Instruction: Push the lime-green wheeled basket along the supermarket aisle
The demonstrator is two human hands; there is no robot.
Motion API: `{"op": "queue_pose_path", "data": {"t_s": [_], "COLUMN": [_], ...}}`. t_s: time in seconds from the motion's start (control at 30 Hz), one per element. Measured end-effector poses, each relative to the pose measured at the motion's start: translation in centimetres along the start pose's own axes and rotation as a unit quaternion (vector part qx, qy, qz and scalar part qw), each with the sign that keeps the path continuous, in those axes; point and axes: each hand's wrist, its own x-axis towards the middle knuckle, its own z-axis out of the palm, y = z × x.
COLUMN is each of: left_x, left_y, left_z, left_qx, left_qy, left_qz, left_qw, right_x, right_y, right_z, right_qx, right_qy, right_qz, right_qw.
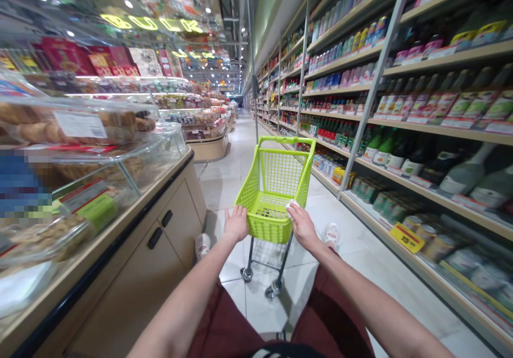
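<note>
A small lime-green shopping cart [270, 224] stands upright between my legs, its plastic basket bare inside and its taller side with the top bar facing away from me. My left hand [237, 223] rests against the basket's near left corner with its fingers stretched out. At the near right corner, my right hand [302, 224] is closed on a crumpled white wipe [292, 204], pressing it to the rim. A thin pole rises behind the cart's left side. Metal legs with casters [274, 288] show below the basket.
On the left runs a wooden counter [160, 240] with clear bins of packaged food. Tall shelves [372, 117] of bottles and cans line the right side. A tiled aisle [240, 133] stretches ahead, past more display islands [206, 147]. My shoes stand either side of the cart.
</note>
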Motion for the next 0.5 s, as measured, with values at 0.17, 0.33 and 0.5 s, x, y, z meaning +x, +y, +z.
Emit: {"op": "queue_pose_path", "data": {"t_s": [0.17, 0.33, 0.5], "left_x": [-0.3, -1.3, -1.7], "left_y": [0.7, 2.4, 1.4], "left_z": [1.0, 1.0, 1.0], "left_qx": [0.013, 0.008, -0.005], "left_qy": [0.000, 0.020, 0.022], "left_qz": [-0.020, -0.008, 0.031], "left_qw": [1.000, 1.000, 0.999], "right_x": [0.0, -1.2, -2.5], "right_y": [-2.0, -6.1, -3.4], "right_z": [1.2, 2.9, 1.9], "right_qx": [-0.012, -0.024, -0.060], "right_qy": [0.044, 0.010, 0.006], "right_qz": [0.058, -0.037, -0.046], "right_qw": [0.997, 0.999, 0.997]}}
